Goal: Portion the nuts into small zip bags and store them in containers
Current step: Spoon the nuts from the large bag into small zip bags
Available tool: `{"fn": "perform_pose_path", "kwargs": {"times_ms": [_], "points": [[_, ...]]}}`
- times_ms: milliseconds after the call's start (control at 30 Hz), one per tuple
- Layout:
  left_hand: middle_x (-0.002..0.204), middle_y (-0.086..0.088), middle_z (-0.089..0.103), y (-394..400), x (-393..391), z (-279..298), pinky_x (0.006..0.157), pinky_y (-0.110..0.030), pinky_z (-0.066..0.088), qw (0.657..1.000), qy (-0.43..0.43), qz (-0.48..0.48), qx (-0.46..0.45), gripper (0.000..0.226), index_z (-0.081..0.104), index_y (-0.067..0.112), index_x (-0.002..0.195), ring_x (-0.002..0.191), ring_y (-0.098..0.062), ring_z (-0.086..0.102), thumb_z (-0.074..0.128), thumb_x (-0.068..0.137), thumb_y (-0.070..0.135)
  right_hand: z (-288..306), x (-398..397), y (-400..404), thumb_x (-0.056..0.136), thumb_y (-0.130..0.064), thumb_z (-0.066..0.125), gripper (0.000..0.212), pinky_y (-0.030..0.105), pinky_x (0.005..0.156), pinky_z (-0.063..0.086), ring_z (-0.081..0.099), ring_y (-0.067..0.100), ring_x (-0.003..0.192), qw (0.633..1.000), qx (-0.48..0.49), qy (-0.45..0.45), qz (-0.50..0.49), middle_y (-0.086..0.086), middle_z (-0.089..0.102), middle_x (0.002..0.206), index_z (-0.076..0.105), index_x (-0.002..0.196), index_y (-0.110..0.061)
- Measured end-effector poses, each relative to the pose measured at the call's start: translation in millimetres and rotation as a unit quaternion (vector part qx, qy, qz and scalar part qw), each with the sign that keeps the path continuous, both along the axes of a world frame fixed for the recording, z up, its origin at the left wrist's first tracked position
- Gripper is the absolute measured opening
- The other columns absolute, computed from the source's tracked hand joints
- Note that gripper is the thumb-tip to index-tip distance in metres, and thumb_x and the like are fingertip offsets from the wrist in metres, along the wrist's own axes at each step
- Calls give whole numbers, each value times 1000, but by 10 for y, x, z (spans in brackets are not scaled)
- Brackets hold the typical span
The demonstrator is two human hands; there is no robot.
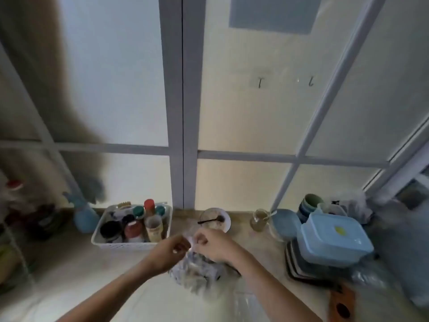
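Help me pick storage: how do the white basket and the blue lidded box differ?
The white basket is open-topped and packed with upright bottles and jars; the blue lidded box is closed. The basket sits left of the hands on the counter; the box sits right, on stacked dark trays. Both look plastic and rectangular.

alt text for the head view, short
A person's left hand and right hand pinch the top of a clear plastic bag on a kitchen counter. Behind stand a white basket of jars, a bowl with a spoon and a blue lidded container.
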State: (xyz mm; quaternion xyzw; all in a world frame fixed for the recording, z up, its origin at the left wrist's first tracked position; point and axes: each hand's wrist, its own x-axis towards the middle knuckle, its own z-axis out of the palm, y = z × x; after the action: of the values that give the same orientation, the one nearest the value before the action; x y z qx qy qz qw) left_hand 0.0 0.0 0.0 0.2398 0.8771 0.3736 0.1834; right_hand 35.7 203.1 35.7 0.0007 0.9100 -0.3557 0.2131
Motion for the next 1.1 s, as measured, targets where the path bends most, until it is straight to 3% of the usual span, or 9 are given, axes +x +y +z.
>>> {"fn": "perform_pose_path", "kwargs": {"times_ms": [167, 267, 433, 567, 733, 800, 867, 967, 1100], "points": [[101, 6, 69, -275, 223, -648, 87, -23, 51, 994, -40, -59, -85, 27, 68, 21, 107, 85, 5, 59, 55, 87, 9, -963, 196, -207, 98, -22, 53, 14, 31, 79, 41, 58, 27, 113, 993, 94, -20, -65, 10, 63, 118, 61, 105, -12], [108, 3, 64, -293, 288, -823, 86, -19, 47, 990, -29, -89, -108, 30, 63, 16, 117, 92, -3, 56, 56, 88, 10, -1286, 297, -136, 95, -9, 47, 22, 30, 88, 46, 60, 26, 111, 987, 107, -30, -112, 6, 63, 119, 60, 110, -18], [140, 1, 46, -83, 349, -999, 103, -30, 39, 978, 77, -140, -134, 48, 52, 22, 133, 126, -19, 44, 55, 85, 22, -1512, 403, 43, 95, -1, 46, 30, 34, 89, 51, 59, 19, 106, 976, 100, 55, -184, -2, 58, 119, 59, 112, -22], [148, -5, 40, 231, 395, -987, 106, -43, 38, 958, 166, -158, -172, 46, 51, 25, 120, 137, -29, 36, 56, 75, 18, -1512, 368, 246, 87, 6, 51, 38, 30, 87, 50, 57, 17, 104, 963, 121, 90, -225, -4, 53, 116, 60, 111, -22], [107, 0, 64, 545, 408, -1100, 101, -43, 37, 941, 202, -164, -216, 34, 50, 22, 110, 100, -25, 61, 45, 77, 22, -1660, 266, 597, 92, 1, 48, 36, 28, 93, 46, 56, 20, 115, 980, 114, 39, -160, -1, 58, 123, 60, 119, -20], [85, 2, 70, 568, 450, -1154, 91, -43, 40, 915, 240, -156, -284, 34, 62, 21, 104, 72, -20, 66, 41, 78, 27, -1787, 247, 718, 93, -1, 47, 40, 29, 98, 45, 55, 21, 120, 987, 113, 11, -114, 1, 58, 127, 59, 126, -19], [87, 0, 71, 553, 488, -1101, 88, -43, 35, 880, 247, -131, -383, 37, 71, 20, 104, 70, -24, 69, 39, 86, 25, -1928, 244, 821, 96, -5, 46, 35, 29, 97, 44, 55, 24, 119, 990, 121, -2, -76, 4, 61, 124, 59, 124, -19], [118, -9, 67, 523, 472, -967, 110, -48, 23, 866, 125, -20, -483, 49, 38, 12, 148, 106, -33, 65, 37, 100, 22, -2067, 237, 937, 95, -8, 47, 28, 30, 95, 41, 53, 26, 119, 991, 129, 1, -31, 7, 60, 120, 59, 119, -17], [108, -7, 71, 611, 529, -861, 111, -42, 24, 835, 96, 97, -532, 81, -9, 8, 157, 101, -27, 65, 40, 93, 10, -2083, 178, 985, 97, -10, 50, 27, 33, 88, 44, 56, 26, 116, 992, 125, 12, -25, 6, 55, 121, 54, 123, -17]]}}
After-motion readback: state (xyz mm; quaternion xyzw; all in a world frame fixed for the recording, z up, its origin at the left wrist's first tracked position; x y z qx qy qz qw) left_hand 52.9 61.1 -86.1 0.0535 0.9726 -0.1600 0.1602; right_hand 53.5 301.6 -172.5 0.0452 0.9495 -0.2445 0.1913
